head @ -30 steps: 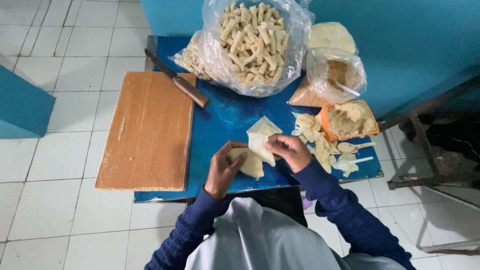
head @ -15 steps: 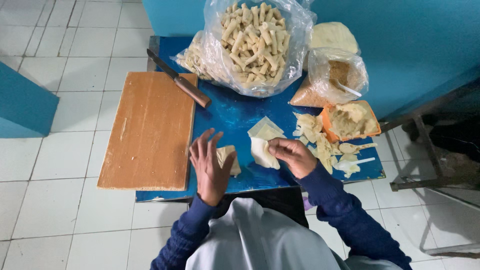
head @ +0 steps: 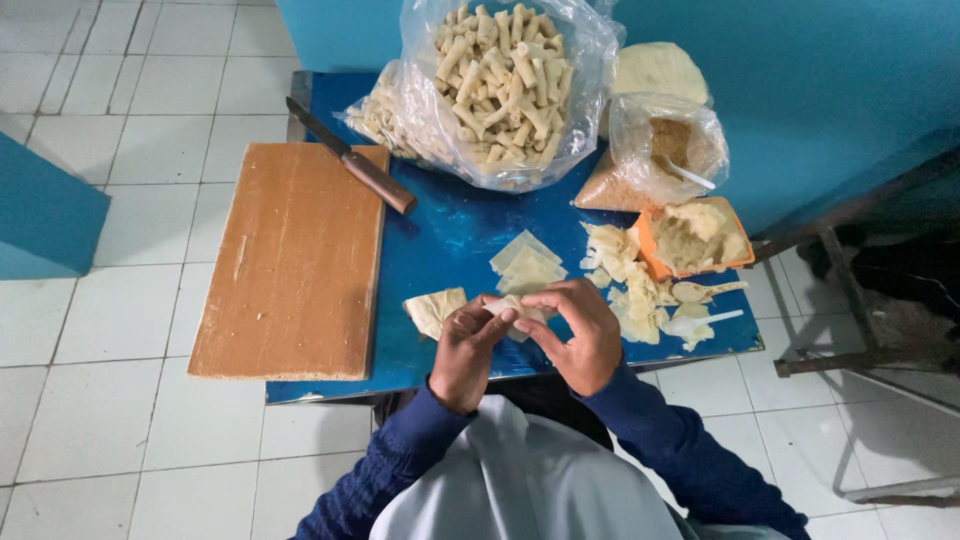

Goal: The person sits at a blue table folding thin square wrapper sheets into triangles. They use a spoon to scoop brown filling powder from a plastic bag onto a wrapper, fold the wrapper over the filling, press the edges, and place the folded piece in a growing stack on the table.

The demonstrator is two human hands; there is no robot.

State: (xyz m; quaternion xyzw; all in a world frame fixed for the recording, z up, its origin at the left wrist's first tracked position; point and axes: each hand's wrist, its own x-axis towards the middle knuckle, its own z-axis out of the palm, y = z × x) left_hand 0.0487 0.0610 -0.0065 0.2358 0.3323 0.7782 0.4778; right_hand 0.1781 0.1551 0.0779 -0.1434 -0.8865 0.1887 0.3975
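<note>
Pinching from both sides, the fingertips of the left hand [head: 468,352] and the right hand [head: 578,335] were curled closed around a small pale wrapper roll [head: 512,312], held between them just above the near edge of the blue table [head: 450,225]; the thumbs and forefingers met over the roll, so most of it was hidden and only a pale strip showed between the two hands. Both wrists came out of dark blue sleeves [head: 690,470] that ran back toward the near edge of the view. Just left of the left hand, a loose pale wrapper sheet [head: 433,309] lay flat on the table. Just beyond the hands, a short stack of square wrapper sheets [head: 526,266] rested on the blue surface. To the right of the right hand lay a heap of pale scraps [head: 632,290] with a white spoon [head: 702,321] at its edge, and beyond that stood an orange tub [head: 694,236] holding a yellowish filling. Farther off, a small clear bag [head: 660,150] of brown crumbs sat near a large clear bag [head: 505,85] filled with finished pale rolls. On the left part of the table lay a wooden cutting board [head: 290,255], and a knife [head: 352,158] with a brown handle rested across its far corner.
</note>
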